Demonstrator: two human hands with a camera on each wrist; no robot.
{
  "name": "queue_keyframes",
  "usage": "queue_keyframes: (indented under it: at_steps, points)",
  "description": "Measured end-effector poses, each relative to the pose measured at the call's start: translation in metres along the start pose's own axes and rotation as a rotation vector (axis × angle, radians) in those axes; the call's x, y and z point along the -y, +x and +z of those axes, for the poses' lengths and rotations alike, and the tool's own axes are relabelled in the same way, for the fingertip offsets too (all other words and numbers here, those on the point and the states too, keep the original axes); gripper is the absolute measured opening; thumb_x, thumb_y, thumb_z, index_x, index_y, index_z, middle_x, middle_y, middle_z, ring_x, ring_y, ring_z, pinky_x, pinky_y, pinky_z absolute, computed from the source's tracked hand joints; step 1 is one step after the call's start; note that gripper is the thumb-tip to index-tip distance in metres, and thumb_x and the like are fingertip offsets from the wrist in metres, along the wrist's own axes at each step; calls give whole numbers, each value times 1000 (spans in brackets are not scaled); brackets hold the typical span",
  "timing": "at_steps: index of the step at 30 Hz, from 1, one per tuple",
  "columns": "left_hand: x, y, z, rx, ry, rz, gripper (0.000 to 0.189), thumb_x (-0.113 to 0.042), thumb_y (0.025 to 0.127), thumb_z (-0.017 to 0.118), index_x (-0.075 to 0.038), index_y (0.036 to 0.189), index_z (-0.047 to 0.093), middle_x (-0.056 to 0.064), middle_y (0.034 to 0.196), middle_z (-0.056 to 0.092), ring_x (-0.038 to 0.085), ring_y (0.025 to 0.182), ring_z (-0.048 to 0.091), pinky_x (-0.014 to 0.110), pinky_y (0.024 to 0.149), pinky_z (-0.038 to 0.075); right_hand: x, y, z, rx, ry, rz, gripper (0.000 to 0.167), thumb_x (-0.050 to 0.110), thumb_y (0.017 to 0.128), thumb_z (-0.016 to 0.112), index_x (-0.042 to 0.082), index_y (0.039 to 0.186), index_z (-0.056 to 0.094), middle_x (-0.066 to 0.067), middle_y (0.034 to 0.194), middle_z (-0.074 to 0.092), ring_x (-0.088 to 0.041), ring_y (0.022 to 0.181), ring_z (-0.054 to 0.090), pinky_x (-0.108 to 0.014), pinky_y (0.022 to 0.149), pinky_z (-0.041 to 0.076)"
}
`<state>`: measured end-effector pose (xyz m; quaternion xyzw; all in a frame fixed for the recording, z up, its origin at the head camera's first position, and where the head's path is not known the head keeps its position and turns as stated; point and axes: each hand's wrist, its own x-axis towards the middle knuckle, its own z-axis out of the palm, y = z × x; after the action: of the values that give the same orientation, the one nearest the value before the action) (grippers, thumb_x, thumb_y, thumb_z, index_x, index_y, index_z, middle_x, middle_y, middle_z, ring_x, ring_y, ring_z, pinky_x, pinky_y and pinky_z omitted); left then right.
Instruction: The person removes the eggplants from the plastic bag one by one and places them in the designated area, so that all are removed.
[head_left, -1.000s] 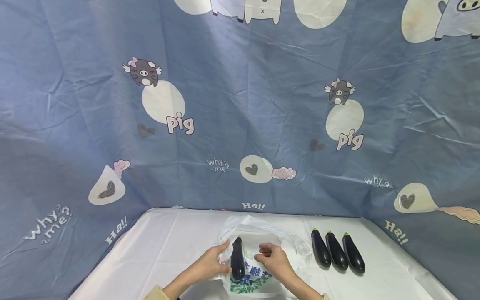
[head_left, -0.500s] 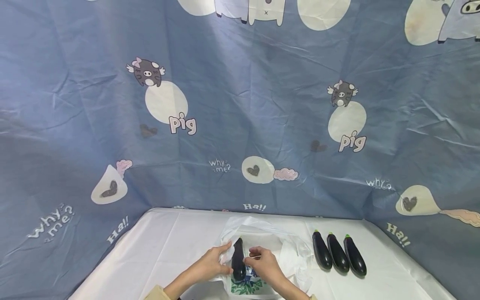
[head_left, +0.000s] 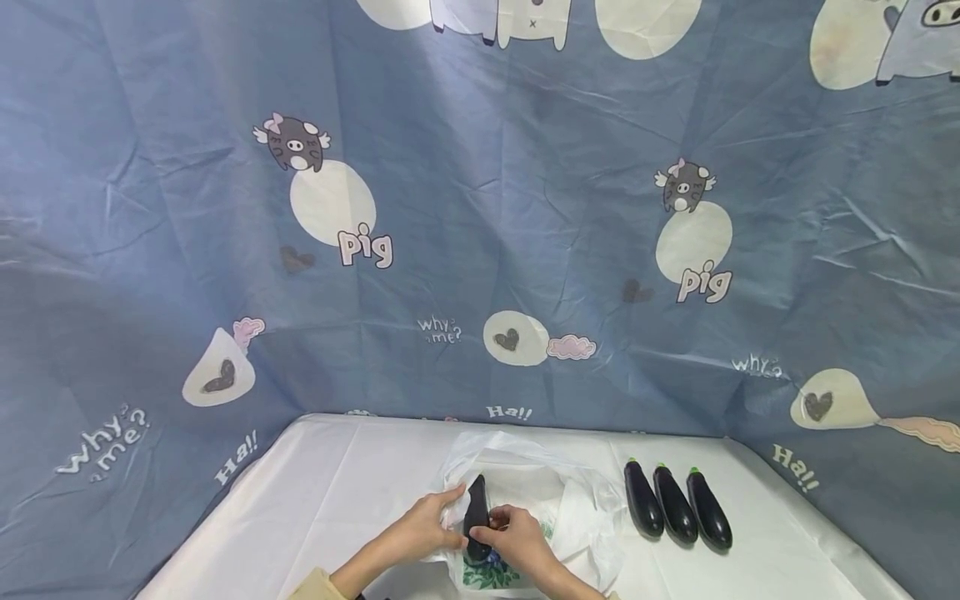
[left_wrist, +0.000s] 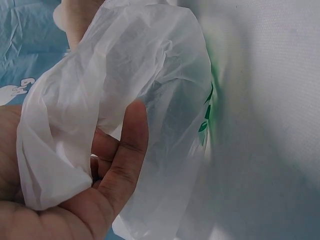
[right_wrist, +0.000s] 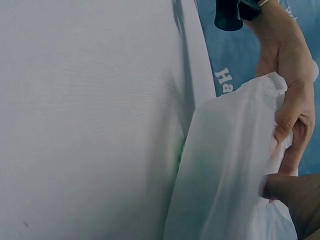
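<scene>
A white plastic bag (head_left: pixel 581 508) with green and blue print lies with its mouth spread wide. My left hand (head_left: pixel 423 528) holds its left edge; in the left wrist view, bag film (left_wrist: pixel 60 150) is caught between the palm and bent fingers (left_wrist: pixel 131 145). Inside the bag, along its left side, lies a dark eggplant (head_left: pixel 476 500). Reaching into the mouth, my right hand (head_left: pixel 521 546) pinches the eggplant's lower half, thumb across its top. In the right wrist view the bag wall (right_wrist: pixel 225 165) hides the eggplant and most of the right fingers.
Three more eggplants (head_left: pixel 675 504) with green stem ends lie side by side on the white-covered table (head_left: pixel 360 475), right of the bag. Behind and beside the table hangs a blue cloth (head_left: pixel 465 208) with pig prints.
My right hand has moved left and down from over the middle of the bag onto the eggplant and taken hold of it. The left hand keeps its place on the bag's edge.
</scene>
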<state>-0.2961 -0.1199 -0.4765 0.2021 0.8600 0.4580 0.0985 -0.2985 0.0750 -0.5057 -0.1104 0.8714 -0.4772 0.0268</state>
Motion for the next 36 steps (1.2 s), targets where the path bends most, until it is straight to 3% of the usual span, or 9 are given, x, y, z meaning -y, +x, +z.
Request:
queue_keyframes:
  at_steps: [6,16,36]
  points:
    - [0,-1,0,10,2,-6,84,-12,73,79,9,143,38,32,146,39,47,131,42,56,98,44,0,0,2,-8,15,5,42,25,79,75,-8,104,66,-8,89,69,-19,82,65,-37,70,57]
    - [2,1,-1,15,2,-7,83,-12,73,78,10,142,37,32,145,39,45,130,44,57,98,43,1,7,0,27,0,83,40,28,78,74,-5,101,68,-9,87,70,-21,81,66,-41,73,57]
    - [0,1,0,-16,38,23,83,-11,73,79,11,141,38,33,142,42,38,122,51,49,93,48,-5,4,-3,10,58,69,35,22,77,72,-3,101,68,-6,88,69,-17,80,65,-35,70,57]
